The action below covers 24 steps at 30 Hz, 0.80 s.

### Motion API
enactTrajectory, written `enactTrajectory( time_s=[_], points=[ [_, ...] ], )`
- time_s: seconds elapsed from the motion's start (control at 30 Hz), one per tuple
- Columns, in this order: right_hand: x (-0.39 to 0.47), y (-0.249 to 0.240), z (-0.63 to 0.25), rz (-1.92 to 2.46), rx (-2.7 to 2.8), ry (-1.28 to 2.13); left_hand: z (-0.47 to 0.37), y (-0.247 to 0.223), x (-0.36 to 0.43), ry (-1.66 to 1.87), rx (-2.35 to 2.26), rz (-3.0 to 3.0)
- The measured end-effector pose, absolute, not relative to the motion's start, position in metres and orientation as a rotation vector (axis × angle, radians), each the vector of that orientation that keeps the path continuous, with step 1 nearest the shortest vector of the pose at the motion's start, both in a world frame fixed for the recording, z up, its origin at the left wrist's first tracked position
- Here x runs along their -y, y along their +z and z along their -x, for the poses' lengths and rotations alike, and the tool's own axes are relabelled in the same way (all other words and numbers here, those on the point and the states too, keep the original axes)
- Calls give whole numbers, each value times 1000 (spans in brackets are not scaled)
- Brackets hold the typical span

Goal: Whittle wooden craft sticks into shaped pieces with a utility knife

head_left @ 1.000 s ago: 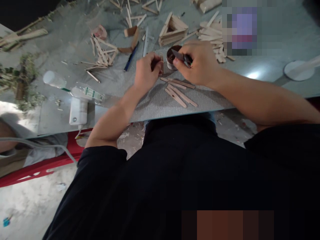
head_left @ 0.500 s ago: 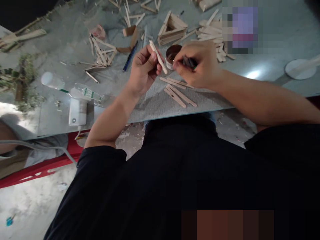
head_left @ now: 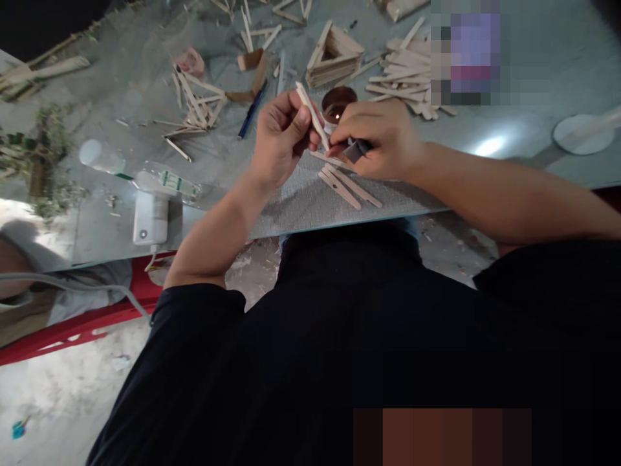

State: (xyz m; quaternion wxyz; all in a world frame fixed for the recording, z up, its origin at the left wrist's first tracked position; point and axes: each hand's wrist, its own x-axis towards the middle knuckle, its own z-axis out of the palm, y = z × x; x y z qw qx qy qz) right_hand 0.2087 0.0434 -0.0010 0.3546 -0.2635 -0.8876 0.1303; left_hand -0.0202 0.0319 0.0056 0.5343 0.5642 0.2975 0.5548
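My left hand (head_left: 286, 133) is closed, pinching wooden craft sticks (head_left: 310, 111) that point down to the right; how many lie together I cannot tell. My right hand (head_left: 378, 139) is closed on a small dark object (head_left: 356, 150) partly hidden by its fingers. Its fingertips reach the lower end of the held sticks. Just behind them stands an open round brown jar (head_left: 338, 103). Several loose craft sticks (head_left: 342, 188) lie flat on the table below my hands.
Beyond my hands stands a triangular stack of sticks (head_left: 334, 65), with a stick pile (head_left: 410, 77) to its right. A blue pen (head_left: 252, 113), stick frames (head_left: 198, 100), a clear bottle (head_left: 167, 178) and a white device (head_left: 150, 220) are left. The table edge (head_left: 349, 223) runs before me.
My right hand has moved left and slightly down, bringing its fingertips to the lower end of the held sticks. My left hand has shifted slightly right. More of the jar shows.
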Motion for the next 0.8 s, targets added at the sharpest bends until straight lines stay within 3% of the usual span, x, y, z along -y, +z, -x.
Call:
enactTrajectory(
  time_s=[0.47,0.8],
  points=[
    [-41,3,-209,729,2340,283,17,14,-27,1420,-866,-1416],
    [-37,7,-203,875,2197,451,22,14,-22,1319,-859,-1413]
  ],
)
